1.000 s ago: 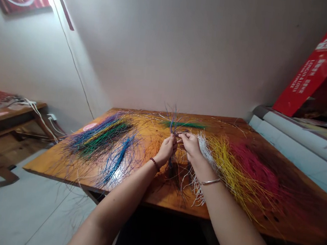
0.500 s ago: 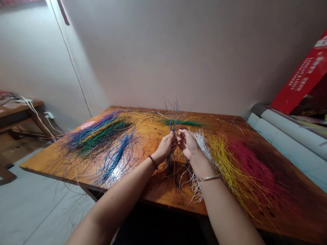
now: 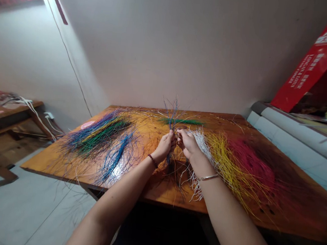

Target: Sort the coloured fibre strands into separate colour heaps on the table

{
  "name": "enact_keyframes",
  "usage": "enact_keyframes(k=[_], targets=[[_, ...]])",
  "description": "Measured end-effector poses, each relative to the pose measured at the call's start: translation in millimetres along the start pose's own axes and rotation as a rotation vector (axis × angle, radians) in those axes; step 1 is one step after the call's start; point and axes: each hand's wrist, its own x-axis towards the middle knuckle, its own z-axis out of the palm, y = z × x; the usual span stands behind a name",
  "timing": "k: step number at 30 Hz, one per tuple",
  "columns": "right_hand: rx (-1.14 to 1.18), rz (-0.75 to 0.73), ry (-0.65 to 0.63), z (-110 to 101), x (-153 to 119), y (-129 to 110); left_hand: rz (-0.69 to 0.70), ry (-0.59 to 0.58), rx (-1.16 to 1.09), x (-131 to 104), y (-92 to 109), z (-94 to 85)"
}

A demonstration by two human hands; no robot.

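Over the middle of the table, my left hand (image 3: 165,144) is wrapped round an upright bundle of thin bluish-purple strands (image 3: 173,116). The bundle fans out above the fist and hangs below it. Close beside it, my right hand (image 3: 187,142) has thumb and forefinger pinched together at the bundle's right side. What lies between those fingertips is too small to make out. White strands (image 3: 201,143) lie just right of my right hand, and orange strands (image 3: 150,147) lie left of my left hand. Behind the bundle is a flat green bunch (image 3: 190,122).
On the wooden table (image 3: 58,167) lie a mixed blue, yellow and green pile (image 3: 100,135), a blue bunch (image 3: 121,153), yellow strands (image 3: 226,161) and magenta strands (image 3: 253,164). A red box (image 3: 312,62) stands at the right. A side table (image 3: 8,110) with cables is at the left.
My right hand has shifted very slightly left, closer to the bundle, with its fingertips still pinched. The left hand keeps its grip in nearly the same place.
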Motion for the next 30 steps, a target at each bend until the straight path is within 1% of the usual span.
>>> enact_keyframes(k=[3,8,12,17,22,25,30], targets=[[0.021,0.004,-0.002,0,0,0,-0.016,0.001,-0.017,-1,2,0.2],[0.061,0.026,-0.023,-1,-1,-2,-0.03,-0.034,-0.056,-2,5,0.1],[0.082,0.028,-0.028,-2,-1,-2,-0.076,-0.069,-0.073,-2,8,-0.6],[0.065,0.011,-0.034,-3,-1,-3,-0.12,-0.084,-0.105,-1,11,-2.2],[0.073,0.025,-0.086,-5,-3,-6,-0.138,-0.075,-0.112,-2,12,-2.6],[0.04,-0.012,-0.09,-4,-4,-7,-0.127,-0.082,-0.107,-2,13,-2.5],[-0.011,-0.068,-0.05,1,-7,-7,-0.102,-0.103,-0.093,-2,13,-2.1]])
